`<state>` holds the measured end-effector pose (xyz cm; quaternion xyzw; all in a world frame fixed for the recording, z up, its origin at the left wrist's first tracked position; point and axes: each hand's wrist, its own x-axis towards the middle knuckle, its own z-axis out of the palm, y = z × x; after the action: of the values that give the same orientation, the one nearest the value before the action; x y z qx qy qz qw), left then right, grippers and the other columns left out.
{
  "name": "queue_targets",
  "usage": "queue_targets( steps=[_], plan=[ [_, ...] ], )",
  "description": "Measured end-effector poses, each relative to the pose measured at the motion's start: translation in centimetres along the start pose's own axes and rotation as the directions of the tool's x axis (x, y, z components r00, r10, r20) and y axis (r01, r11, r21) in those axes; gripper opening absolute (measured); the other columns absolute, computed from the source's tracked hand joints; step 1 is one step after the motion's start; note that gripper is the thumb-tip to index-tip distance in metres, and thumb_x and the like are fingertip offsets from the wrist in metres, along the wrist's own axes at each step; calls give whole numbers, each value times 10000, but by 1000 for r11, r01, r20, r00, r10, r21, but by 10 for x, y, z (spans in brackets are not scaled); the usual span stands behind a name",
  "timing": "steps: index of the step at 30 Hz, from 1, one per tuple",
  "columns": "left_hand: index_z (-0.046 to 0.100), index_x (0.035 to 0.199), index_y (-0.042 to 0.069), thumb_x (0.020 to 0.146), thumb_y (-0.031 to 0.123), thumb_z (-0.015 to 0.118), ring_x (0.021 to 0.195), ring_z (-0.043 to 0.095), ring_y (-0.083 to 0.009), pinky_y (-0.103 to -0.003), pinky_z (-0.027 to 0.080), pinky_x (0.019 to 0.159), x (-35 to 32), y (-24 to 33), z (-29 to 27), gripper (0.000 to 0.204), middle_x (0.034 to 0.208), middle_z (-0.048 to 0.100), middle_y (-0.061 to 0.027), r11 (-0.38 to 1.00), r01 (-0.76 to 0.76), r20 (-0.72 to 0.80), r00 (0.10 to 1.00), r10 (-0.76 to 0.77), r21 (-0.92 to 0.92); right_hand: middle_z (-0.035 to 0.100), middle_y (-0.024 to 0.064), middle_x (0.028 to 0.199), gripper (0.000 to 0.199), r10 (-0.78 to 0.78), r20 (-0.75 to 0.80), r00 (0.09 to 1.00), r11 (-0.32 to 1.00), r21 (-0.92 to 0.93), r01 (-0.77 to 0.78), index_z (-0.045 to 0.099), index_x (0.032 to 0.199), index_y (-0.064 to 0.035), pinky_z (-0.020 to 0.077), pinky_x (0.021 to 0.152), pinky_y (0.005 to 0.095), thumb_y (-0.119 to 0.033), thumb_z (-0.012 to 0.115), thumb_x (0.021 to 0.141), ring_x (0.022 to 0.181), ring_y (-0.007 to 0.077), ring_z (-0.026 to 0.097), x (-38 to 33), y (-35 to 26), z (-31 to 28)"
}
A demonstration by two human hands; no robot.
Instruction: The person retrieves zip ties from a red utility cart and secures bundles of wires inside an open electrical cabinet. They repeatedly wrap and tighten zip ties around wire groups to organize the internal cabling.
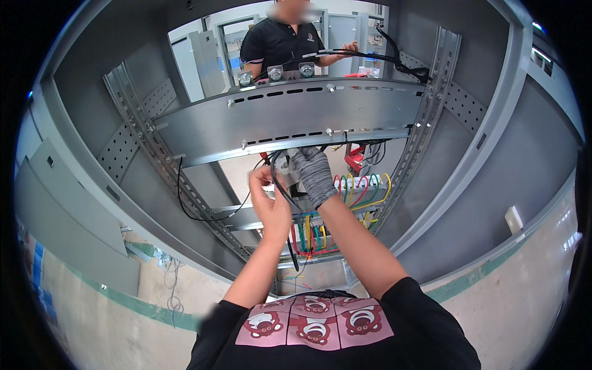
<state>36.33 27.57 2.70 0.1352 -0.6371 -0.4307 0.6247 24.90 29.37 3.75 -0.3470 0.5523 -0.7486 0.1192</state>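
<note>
My left hand (269,200), bare, is closed around a black cable (279,185) that loops up from under the metal crossbar and hangs down past my wrist. My right hand (313,174) wears a grey knit glove and reaches up under the crossbar (283,120), its fingers at the same black cable near the bar's lower edge. Behind my hands sit bundles of red, green, yellow and blue wires (361,188) on terminal rows.
I am leaning into a grey metal cabinet with perforated rails (145,139) left and right. Another person in a dark shirt (280,43) stands behind the cabinet holding black cables (370,57). A thin black wire (197,213) droops at left. A pale floor lies below.
</note>
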Motion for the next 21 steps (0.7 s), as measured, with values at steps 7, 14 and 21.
queue_targets(
  steps=[7, 14, 21],
  plan=[
    [489, 1216, 26, 985, 278, 476, 1033, 503, -135, -291, 368, 939, -5, -10, 33, 342, 1097, 563, -52, 573, 642, 377, 765, -522, -509, 662, 210, 919, 343, 2, 175, 985, 798, -594, 104, 639, 1033, -7, 495, 764, 392, -309, 530, 912, 844, 360, 634, -15, -31, -33],
    [617, 994, 54, 973, 214, 503, 738, 495, -79, -238, 410, 716, 12, -6, 48, 197, 828, 593, 9, 654, 568, 325, 823, -467, -499, 674, 88, 891, 240, -41, 187, 982, 886, -448, 122, 625, 1100, -6, 498, 705, 290, -110, 585, 887, 770, 123, 619, -51, -74, -57],
    [621, 917, 42, 959, 151, 526, 730, 596, -109, -249, 487, 712, 26, -11, 56, 151, 831, 640, -34, 583, 546, 247, 821, -515, -602, 655, 89, 847, 212, -14, 362, 932, 599, -743, 297, 666, 968, -92, 463, 625, 316, -250, 658, 825, 716, 199, 618, -202, -228, -69]
  ],
)
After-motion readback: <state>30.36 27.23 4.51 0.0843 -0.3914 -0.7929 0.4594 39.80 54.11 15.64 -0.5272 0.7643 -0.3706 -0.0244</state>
